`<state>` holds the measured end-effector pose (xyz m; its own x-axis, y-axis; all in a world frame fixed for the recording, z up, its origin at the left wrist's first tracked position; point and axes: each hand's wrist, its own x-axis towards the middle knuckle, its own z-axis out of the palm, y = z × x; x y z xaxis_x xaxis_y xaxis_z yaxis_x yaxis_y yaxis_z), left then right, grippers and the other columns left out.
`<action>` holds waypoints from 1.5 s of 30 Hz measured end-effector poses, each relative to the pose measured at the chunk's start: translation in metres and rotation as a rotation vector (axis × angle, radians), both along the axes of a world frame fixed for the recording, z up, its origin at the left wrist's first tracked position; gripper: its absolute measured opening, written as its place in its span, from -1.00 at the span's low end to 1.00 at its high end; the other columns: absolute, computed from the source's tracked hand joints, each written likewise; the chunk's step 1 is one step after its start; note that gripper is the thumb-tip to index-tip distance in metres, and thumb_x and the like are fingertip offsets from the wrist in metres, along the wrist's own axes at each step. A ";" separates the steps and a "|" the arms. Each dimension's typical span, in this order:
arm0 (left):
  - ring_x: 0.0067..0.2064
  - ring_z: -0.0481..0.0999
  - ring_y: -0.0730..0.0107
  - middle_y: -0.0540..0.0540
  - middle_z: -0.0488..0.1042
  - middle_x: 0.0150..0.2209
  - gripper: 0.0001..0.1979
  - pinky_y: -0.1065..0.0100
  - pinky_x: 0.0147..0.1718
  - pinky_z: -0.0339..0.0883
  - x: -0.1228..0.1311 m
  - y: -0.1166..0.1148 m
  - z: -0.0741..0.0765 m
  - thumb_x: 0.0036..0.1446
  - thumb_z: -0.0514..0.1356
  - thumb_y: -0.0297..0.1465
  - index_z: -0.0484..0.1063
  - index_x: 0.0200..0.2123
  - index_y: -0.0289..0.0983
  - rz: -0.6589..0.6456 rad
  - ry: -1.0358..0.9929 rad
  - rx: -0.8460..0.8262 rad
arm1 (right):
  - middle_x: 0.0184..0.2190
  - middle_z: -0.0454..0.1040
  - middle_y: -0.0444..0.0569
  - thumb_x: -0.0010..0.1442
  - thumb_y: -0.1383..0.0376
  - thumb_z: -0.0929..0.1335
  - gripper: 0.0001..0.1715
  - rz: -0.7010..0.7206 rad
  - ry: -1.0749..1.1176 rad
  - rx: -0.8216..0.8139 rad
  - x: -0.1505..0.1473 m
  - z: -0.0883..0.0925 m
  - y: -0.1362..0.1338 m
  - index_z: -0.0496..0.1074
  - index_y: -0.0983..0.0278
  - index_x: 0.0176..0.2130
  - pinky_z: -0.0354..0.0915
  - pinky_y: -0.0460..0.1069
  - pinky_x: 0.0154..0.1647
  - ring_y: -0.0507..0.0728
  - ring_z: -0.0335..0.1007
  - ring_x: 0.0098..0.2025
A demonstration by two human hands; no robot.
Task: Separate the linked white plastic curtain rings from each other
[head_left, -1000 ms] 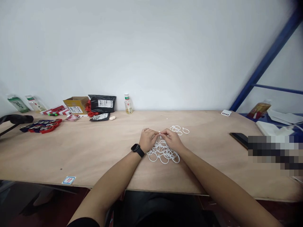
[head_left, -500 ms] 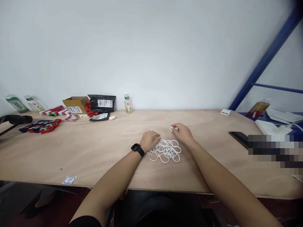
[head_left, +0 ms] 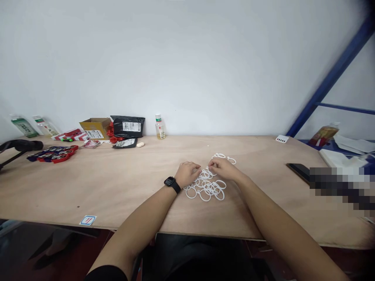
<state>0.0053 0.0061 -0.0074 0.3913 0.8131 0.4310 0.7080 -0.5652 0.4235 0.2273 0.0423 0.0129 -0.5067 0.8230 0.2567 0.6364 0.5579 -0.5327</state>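
A pile of white plastic rings (head_left: 206, 187) lies on the wooden table (head_left: 117, 183) in front of me. My left hand (head_left: 189, 174), with a black watch (head_left: 172, 184) on its wrist, rests curled at the pile's left edge, its fingertips touching rings. My right hand (head_left: 224, 168) is at the pile's far edge with its fingers pinched on a white ring. A smaller group of white rings (head_left: 224, 158) lies just beyond my right hand.
Against the wall at the back left stand a cardboard box (head_left: 95, 128), a black bag (head_left: 128, 126), a small bottle (head_left: 159, 127) and red packets (head_left: 54, 153). A black phone (head_left: 298, 170) lies at the right, near a blue metal frame (head_left: 328, 82).
My right hand carried a ring out to the small group beyond the pile, then came back to the pile's far edge. My left hand stayed at the pile.
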 end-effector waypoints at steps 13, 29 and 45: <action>-0.22 0.54 0.33 -0.07 0.61 -0.30 -0.73 0.26 -0.09 0.31 -0.003 0.003 0.003 0.24 0.13 -0.20 0.57 -0.27 -0.20 0.038 -0.140 0.099 | -0.27 0.50 0.01 0.21 0.21 0.31 -0.81 0.099 0.251 0.096 -0.033 0.006 -0.026 0.49 0.24 -0.27 0.28 -0.03 -0.29 0.10 0.38 -0.28; -0.25 0.49 0.35 -0.08 0.55 -0.36 -0.70 0.28 -0.15 0.26 -0.003 -0.004 0.009 0.29 0.06 -0.21 0.49 -0.32 -0.25 -0.009 -0.121 0.118 | -0.52 0.47 -0.08 0.19 0.15 0.31 -0.70 0.052 0.442 -0.173 -0.039 0.001 -0.030 0.51 0.30 -0.24 0.29 -0.07 -0.44 0.05 0.38 -0.47; -0.18 0.47 0.30 -0.09 0.55 -0.29 -0.72 0.22 -0.09 0.25 0.001 -0.005 0.010 0.29 0.04 -0.24 0.51 -0.27 -0.22 0.076 -0.105 0.100 | -0.35 0.50 -0.02 0.24 0.27 0.23 -0.79 -0.011 0.219 0.158 -0.041 0.004 -0.027 0.44 0.25 -0.29 0.26 -0.02 -0.26 0.11 0.38 -0.29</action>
<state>0.0066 0.0016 0.0022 0.2790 0.7897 0.5464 0.7049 -0.5548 0.4419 0.1867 0.0154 0.0167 -0.4165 0.7692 0.4847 0.5219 0.6388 -0.5653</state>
